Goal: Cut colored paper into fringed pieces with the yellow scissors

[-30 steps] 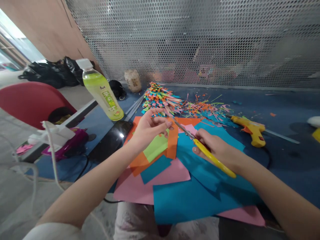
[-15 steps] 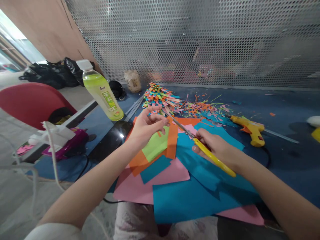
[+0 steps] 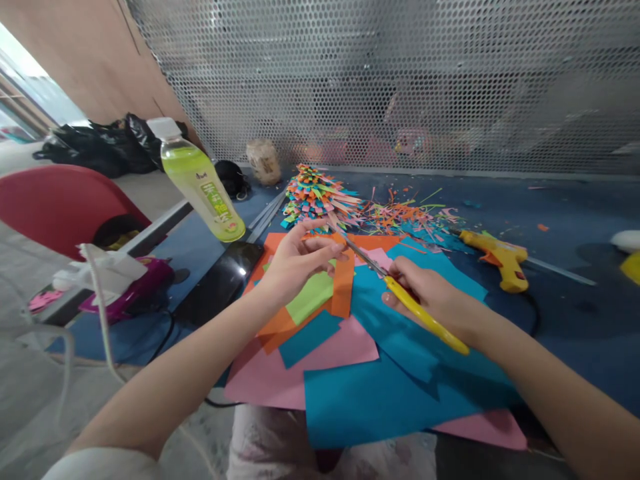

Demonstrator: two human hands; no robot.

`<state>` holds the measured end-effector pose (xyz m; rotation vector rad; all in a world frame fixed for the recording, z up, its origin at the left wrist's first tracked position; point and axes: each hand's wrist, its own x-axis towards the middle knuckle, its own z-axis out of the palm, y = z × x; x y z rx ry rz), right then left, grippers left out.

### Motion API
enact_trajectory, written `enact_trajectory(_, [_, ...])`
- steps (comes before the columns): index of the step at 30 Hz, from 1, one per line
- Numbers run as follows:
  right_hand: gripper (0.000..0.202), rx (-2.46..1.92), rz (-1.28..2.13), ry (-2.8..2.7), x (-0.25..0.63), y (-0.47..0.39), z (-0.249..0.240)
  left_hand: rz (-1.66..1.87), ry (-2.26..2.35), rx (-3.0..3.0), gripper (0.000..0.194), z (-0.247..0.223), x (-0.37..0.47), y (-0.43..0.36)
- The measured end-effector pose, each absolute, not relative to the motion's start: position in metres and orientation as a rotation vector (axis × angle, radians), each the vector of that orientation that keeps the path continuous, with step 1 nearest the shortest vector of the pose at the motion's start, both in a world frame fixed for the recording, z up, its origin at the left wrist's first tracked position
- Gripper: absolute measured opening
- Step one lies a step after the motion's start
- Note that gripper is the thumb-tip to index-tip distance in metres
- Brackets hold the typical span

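My right hand (image 3: 425, 287) is wrapped around the yellow handles of a pair of scissors (image 3: 433, 325). Their metal blades look closed or nearly so and point up and left, reaching the fingertips of my left hand (image 3: 305, 257). That hand has its thumb and fingers bent together in a pinch; whatever is between them is too small to make out. Beneath both hands lie overlapping sheets of blue paper (image 3: 360, 400), pink paper (image 3: 270, 380), orange paper (image 3: 343, 290) and green paper (image 3: 313, 300). Just beyond my left fingers stands a cone of many-coloured paper strips (image 3: 315, 197).
Paper scraps (image 3: 410, 217) lie behind the sheets. A yellow glue gun (image 3: 500, 260) rests at right. On the left are a green drink bottle (image 3: 203, 183), a black phone (image 3: 220, 283), clear glue sticks (image 3: 267, 217) and a purple object (image 3: 130, 293). A perforated metal panel (image 3: 400, 80) closes the back.
My left thumb and fingers have drawn closer together by the scissor tips. The scissors and my right hand stay nearly in place; the whole view has shifted slightly.
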<state>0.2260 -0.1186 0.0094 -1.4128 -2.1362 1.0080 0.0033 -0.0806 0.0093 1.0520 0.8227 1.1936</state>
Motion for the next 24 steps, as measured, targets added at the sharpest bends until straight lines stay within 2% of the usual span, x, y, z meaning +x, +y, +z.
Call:
enact_trajectory(6, [0.033,-1.439,0.994,-2.173,0.2254,-0.1179,0.0078,1.3,0.835,1.107,0.056,0.0091,0.0007,-0.0771])
enact_trajectory(24, [0.031,-1.456,1.021,-2.215,0.2267,-0.1166,0.0091,1.135,0.771,1.183,0.06,0.0084,-0.0001,-0.0779])
